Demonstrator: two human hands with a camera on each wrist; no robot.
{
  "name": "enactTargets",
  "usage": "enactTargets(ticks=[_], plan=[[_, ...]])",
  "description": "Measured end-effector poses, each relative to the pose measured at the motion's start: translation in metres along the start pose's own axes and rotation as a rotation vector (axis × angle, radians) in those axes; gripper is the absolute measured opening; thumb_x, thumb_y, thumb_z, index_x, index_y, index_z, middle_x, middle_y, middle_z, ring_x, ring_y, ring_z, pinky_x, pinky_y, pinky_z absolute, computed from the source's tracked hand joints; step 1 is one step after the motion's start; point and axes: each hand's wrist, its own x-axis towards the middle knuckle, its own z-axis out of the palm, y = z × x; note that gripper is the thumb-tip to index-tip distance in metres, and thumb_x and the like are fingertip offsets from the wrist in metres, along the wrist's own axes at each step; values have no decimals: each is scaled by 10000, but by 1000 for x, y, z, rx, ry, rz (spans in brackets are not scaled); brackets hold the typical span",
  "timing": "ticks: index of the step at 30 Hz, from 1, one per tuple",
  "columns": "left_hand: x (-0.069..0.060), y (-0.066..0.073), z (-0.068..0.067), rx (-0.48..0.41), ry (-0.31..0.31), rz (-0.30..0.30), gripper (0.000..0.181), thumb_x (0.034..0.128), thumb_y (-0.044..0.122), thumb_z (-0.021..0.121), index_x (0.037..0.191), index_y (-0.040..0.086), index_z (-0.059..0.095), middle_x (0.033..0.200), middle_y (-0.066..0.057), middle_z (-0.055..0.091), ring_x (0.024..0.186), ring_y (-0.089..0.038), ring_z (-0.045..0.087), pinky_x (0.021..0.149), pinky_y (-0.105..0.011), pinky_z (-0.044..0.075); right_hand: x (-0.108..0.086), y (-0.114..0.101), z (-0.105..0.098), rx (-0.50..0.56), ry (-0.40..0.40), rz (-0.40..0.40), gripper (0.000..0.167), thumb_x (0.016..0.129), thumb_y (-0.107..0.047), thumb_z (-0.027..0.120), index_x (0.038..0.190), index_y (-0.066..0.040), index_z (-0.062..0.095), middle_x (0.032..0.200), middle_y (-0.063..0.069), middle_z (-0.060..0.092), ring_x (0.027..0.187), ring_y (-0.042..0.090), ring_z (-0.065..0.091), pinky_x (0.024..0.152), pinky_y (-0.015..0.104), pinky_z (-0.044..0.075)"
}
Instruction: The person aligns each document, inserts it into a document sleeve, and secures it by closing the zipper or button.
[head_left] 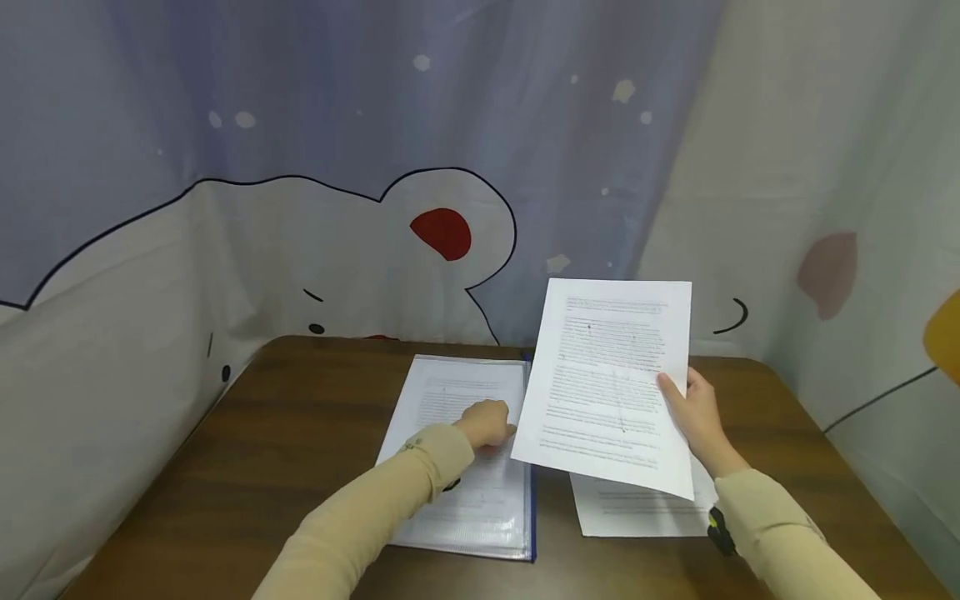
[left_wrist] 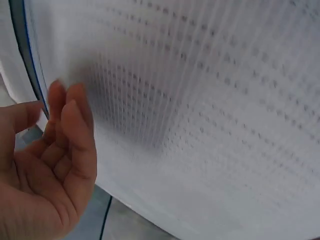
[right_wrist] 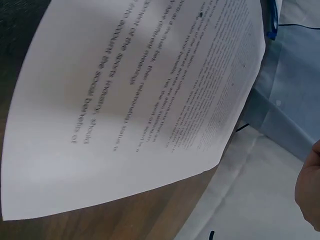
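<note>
A clear plastic folder (head_left: 517, 533) with a blue edge and printed pages inside lies mid-table. Over its right side is my left hand (head_left: 486, 423). In the left wrist view its fingers (left_wrist: 80, 125) bend loosely beside the folder's blue edge, with a gap between thumb and fingertips. My right hand (head_left: 693, 417) pinches a printed sheet (head_left: 607, 383) by its right edge, thumb on the front. That sheet is raised and tilted above another printed sheet (head_left: 637, 521), partly hiding it. Most of the right hand lies outside the right wrist view.
The brown wooden table (head_left: 300, 433) extends on both sides of the papers. A patterned curtain (head_left: 337, 250) hangs behind the table and along its sides.
</note>
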Motion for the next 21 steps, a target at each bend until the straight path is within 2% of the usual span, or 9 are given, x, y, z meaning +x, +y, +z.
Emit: enactTargets(ticks=[2,7,14,17,21], plan=[[-3,3,6,57,-18,11,340,923,336,557,872,18,667,656,-53,613,416,-98,463,444,-217,421,-1,2,-3,-24,1,14,475,976,-247,500,1295,98,433,760,-171,583,604,-27,595,551,186,528],[-9,8,16,120,-72,26,390,842,431,609,724,63,662,561,-19,594,395,-99,448,458,-235,399,-3,7,-10,-24,11,42,491,976,-264,498,1299,99,424,727,-228,564,601,-35,594,548,177,525],[-11,12,19,104,-66,9,449,789,512,641,669,79,635,486,-9,574,341,-94,461,423,-222,406,-4,12,-15,12,9,44,503,976,-249,499,1300,124,404,697,-281,555,593,-45,594,541,168,524],[-11,13,23,134,-39,17,479,790,538,624,677,74,659,533,-21,610,407,-116,520,465,-238,459,-5,14,-16,3,20,40,486,977,-228,495,1287,138,409,683,-289,548,577,-47,589,528,167,520],[-10,16,30,172,6,19,416,824,443,610,738,45,690,609,-40,626,497,-138,536,536,-274,510,-6,15,-17,-28,28,33,469,975,-214,499,1266,146,426,669,-284,542,557,-43,581,515,170,516]])
